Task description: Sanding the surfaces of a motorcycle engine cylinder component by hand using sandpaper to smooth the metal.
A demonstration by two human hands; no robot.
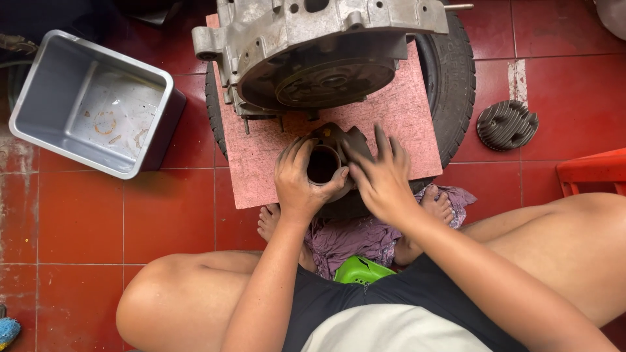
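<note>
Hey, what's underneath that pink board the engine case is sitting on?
A black tyre lies under the pink board, its tread showing at both side edges. The board, the engine case and both hands hide the tyre's middle, so what is inside it cannot be seen.

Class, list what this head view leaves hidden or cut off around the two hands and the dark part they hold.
- Dark cylinder part: its sides are covered by the left hand and right hand.
- Engine casing: its far side is cut off by the top edge.
- Tyre: mostly hidden under the pink board.
</note>
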